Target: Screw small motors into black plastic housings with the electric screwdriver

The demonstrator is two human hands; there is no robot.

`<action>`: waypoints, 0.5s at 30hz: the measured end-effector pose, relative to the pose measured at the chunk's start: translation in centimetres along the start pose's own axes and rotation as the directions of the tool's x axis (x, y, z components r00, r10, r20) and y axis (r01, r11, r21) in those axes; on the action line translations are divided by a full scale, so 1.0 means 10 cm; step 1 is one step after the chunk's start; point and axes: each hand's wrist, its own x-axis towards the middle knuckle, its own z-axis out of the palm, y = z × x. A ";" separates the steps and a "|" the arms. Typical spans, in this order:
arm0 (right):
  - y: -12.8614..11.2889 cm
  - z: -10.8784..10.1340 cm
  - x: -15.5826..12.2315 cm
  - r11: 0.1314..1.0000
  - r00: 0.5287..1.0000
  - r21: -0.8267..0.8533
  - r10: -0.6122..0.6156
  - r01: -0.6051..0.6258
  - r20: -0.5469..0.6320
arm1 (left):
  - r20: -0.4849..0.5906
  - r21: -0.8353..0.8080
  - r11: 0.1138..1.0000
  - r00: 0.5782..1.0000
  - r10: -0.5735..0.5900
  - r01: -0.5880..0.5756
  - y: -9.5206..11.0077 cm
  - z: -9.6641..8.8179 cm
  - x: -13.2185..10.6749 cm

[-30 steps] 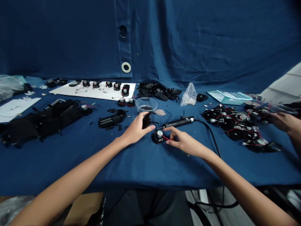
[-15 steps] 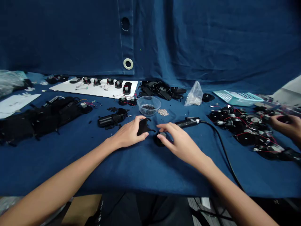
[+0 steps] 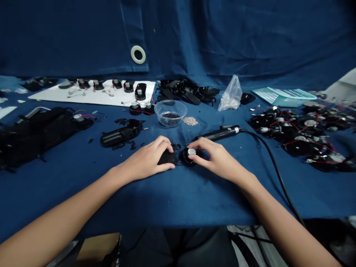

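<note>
The left hand [image 3: 146, 159] is resting over a black plastic part [image 3: 168, 158] on the blue-clothed bench [image 3: 178, 196], while the right hand [image 3: 215, 158], close beside it, is clasping a round black unit [image 3: 185, 158] with a silver top.

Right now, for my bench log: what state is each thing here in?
left hand: gripping a black plastic piece
right hand: fingers pinching a round black part with silver cap
corded black pen-style tool: lying untouched on blue cloth
clear bowl: upright, dark small parts inside
plastic bag: standing, slumped
</note>
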 end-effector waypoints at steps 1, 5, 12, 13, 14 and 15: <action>0.01 0.00 0.00 1.000 1.000 -0.008 -0.014 0.014 0.010 | -0.012 -0.005 1.000 1.000 0.009 -0.009 0.01 0.01 0.00; 0.05 0.01 -0.01 1.000 0.999 -0.007 -0.029 0.030 0.012 | -0.022 0.007 0.999 0.998 0.052 -0.052 0.04 0.02 0.00; 0.07 0.02 0.01 0.996 1.000 0.086 -0.014 0.012 0.019 | -0.123 0.054 0.978 0.971 0.206 -0.200 0.06 0.05 0.01; 0.06 0.02 0.00 0.996 1.000 0.093 -0.018 0.016 0.022 | -0.143 0.063 0.973 0.963 0.230 -0.223 0.06 0.05 0.01; 0.06 0.02 0.00 0.995 0.999 0.097 -0.024 0.022 0.023 | -0.156 0.069 0.969 0.957 0.246 -0.238 0.07 0.06 0.01; 0.06 0.02 0.00 0.995 0.999 0.098 -0.030 0.028 0.021 | -0.166 0.074 0.966 0.952 0.258 -0.249 0.07 0.07 0.01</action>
